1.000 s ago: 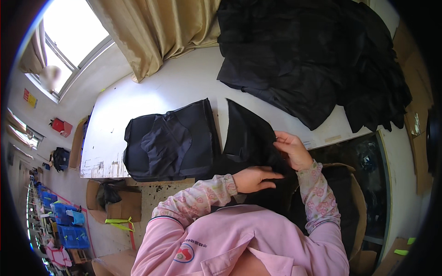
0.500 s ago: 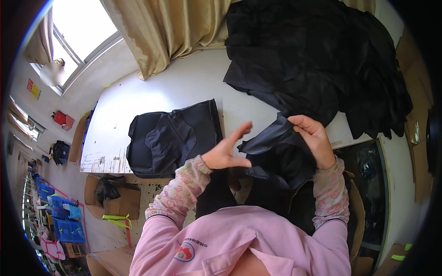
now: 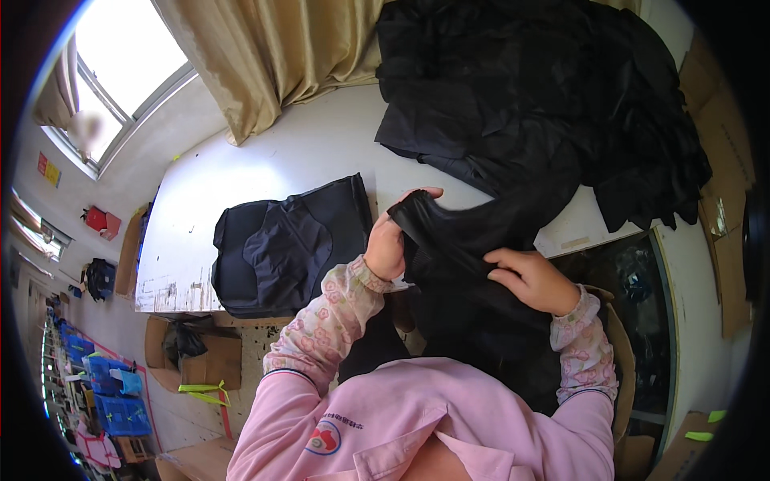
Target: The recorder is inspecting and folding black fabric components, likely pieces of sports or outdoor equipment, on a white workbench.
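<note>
A black garment [image 3: 473, 272] hangs over the near edge of the white table [image 3: 265, 168] and down onto my lap. My left hand [image 3: 395, 237] grips its upper corner, fingers curled over the fabric. My right hand [image 3: 529, 276] pinches the same garment lower down on the right side. To the left, a folded stack of black garments [image 3: 289, 244] lies flat on the table. A large heap of loose black garments [image 3: 545, 96] covers the table's far right.
A beige curtain [image 3: 273, 56] hangs at the back beside a bright window [image 3: 120, 64]. Cardboard boxes [image 3: 196, 353] and blue crates [image 3: 104, 393] stand on the floor at the left. More cardboard [image 3: 722, 240] lines the right side.
My left hand has let go, opened, then taken hold of the garment's upper corner. My right hand slid from the top of the garment down to its right side.
</note>
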The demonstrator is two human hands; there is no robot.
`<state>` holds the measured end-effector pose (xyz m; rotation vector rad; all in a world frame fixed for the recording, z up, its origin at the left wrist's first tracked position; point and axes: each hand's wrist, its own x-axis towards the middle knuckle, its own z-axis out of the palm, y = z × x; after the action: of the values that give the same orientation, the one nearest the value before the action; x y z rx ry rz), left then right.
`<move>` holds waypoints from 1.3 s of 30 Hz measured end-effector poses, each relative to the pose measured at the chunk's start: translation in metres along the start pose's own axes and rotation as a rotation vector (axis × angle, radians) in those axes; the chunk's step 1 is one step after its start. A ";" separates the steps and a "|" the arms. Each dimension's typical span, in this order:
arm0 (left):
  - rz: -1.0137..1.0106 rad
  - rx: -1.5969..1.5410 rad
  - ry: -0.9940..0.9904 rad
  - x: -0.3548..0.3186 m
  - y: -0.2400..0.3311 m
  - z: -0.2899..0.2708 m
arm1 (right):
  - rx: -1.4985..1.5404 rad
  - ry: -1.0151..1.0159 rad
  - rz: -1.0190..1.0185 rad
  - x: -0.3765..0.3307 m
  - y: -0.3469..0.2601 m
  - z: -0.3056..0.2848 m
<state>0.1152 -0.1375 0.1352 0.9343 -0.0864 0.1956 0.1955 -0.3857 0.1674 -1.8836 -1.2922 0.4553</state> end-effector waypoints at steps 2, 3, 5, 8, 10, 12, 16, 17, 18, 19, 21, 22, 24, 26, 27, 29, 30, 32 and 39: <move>-0.149 -0.048 -0.206 -0.002 0.000 -0.024 | 0.127 0.196 0.014 -0.004 -0.016 -0.016; -0.261 0.160 0.011 -0.005 0.000 -0.005 | 0.108 0.347 -0.023 -0.006 -0.016 -0.025; -0.501 0.163 -0.031 -0.009 -0.015 0.003 | -0.027 0.675 -0.213 -0.005 -0.022 -0.041; -0.728 0.255 -0.222 -0.023 -0.033 -0.010 | -0.155 0.957 -0.402 0.015 -0.011 -0.056; -0.670 0.051 -0.714 -0.033 -0.039 -0.013 | -0.240 0.915 -0.393 0.039 0.002 -0.054; -0.618 -0.097 -0.828 -0.030 -0.038 -0.004 | -0.247 0.657 -0.250 0.064 0.036 -0.032; -0.472 -0.167 -0.442 -0.028 -0.006 0.008 | -0.654 0.323 -0.167 0.061 0.087 -0.024; -0.426 -0.149 -0.348 -0.027 0.000 0.006 | -0.256 0.495 -0.020 0.061 0.065 -0.034; -0.382 -0.136 -0.259 -0.026 0.005 0.005 | 0.146 0.648 0.135 0.054 0.030 -0.050; -0.340 -0.109 -0.210 -0.024 0.007 0.007 | 0.149 0.669 0.049 0.043 0.001 -0.060; -0.295 -0.088 -0.187 -0.022 0.009 0.008 | -0.046 0.638 -0.193 0.031 -0.046 -0.050; -0.265 -0.071 -0.179 -0.020 0.008 0.011 | -0.249 0.590 -0.341 0.033 -0.066 -0.033; -0.223 -0.060 -0.161 -0.015 -0.001 0.025 | -0.521 0.476 -0.448 0.037 -0.069 -0.006; -0.160 -0.122 0.033 -0.011 -0.006 0.033 | -0.435 0.485 -0.370 0.038 -0.050 0.002; -0.239 -0.146 0.038 -0.008 0.001 0.034 | -0.343 0.489 -0.293 0.037 -0.044 0.002; -0.161 -0.061 0.083 -0.006 0.002 0.024 | -0.312 0.493 -0.276 0.035 -0.039 -0.001; -0.088 0.027 0.128 -0.006 0.005 0.018 | -0.278 0.501 -0.255 0.034 -0.037 -0.001; -0.017 -0.105 0.100 -0.010 0.028 0.007 | -0.335 0.489 -0.236 0.031 -0.034 -0.009; 0.148 0.063 0.243 0.014 0.043 -0.021 | -0.090 0.263 -0.195 0.052 -0.042 -0.038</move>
<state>0.1203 -0.0939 0.1589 0.9605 0.0760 0.4498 0.2164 -0.3473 0.2307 -1.7978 -1.3181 0.0465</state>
